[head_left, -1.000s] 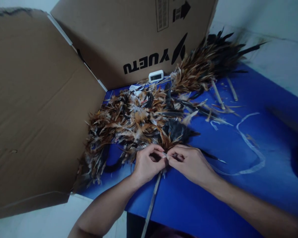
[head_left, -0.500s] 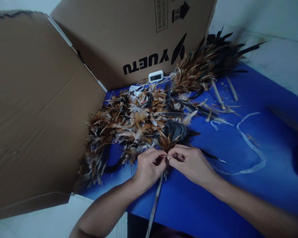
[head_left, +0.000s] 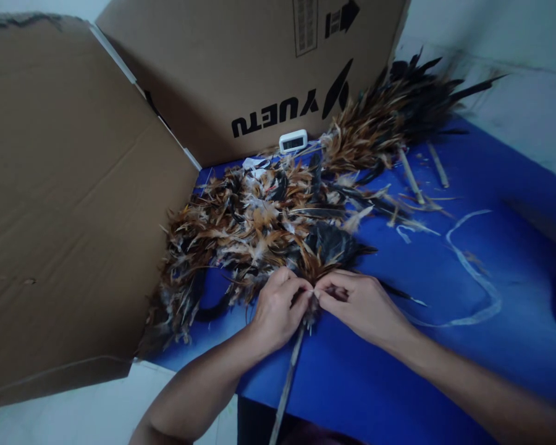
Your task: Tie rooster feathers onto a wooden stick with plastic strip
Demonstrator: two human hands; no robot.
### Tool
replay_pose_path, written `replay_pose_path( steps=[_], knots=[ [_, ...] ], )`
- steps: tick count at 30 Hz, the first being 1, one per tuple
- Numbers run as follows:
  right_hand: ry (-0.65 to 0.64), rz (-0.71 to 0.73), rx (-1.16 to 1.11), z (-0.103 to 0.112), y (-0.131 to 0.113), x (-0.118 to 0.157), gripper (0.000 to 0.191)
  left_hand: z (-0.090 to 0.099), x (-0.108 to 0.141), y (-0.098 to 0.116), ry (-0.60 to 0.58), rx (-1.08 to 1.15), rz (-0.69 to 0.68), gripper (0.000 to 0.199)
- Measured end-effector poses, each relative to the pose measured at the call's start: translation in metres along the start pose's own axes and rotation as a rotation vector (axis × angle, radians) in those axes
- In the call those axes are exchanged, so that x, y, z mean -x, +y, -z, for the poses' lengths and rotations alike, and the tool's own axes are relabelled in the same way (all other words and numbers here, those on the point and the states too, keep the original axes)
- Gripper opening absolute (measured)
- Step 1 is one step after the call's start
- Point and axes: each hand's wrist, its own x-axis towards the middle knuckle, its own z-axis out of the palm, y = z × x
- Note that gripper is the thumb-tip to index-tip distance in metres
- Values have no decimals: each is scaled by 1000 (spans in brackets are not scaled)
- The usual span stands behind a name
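Observation:
My left hand [head_left: 280, 309] and my right hand [head_left: 359, 303] meet fingertip to fingertip, both closed in a pinch. A tiny pale bit shows between them, apparently part of the thin white plastic strip [head_left: 488, 296], which runs behind my right forearm and curves over the table. Just beyond the fingers lies a feather bundle [head_left: 317, 262], brown with dark feathers at its top. Its thin wooden stick [head_left: 287, 383] comes out below my hands and points toward me past the table edge. The binding spot itself is mostly covered by my fingers.
Loose brown, black and white feathers [head_left: 254, 228] cover the left of the blue table [head_left: 375, 395]. A finished-looking feather duster [head_left: 389, 117] lies behind, near short sticks [head_left: 411, 176]. A small white digital display [head_left: 293, 141] stands against the cardboard box [head_left: 204, 74].
The fingertips have shifted slightly and pinch a little closer to each other. The whole view has moved a touch; feathers and strip lie as before.

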Motion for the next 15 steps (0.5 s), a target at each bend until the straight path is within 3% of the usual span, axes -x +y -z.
replay_pose_path(
  steps=[8,15],
  knots=[
    [-79,17,3,1,4,-1,15,13,-8,-4,-179,194,132,17],
    [-117,16,-15,0,8,-1,14,15,-9,-3,-208,262,166,18]
  ],
)
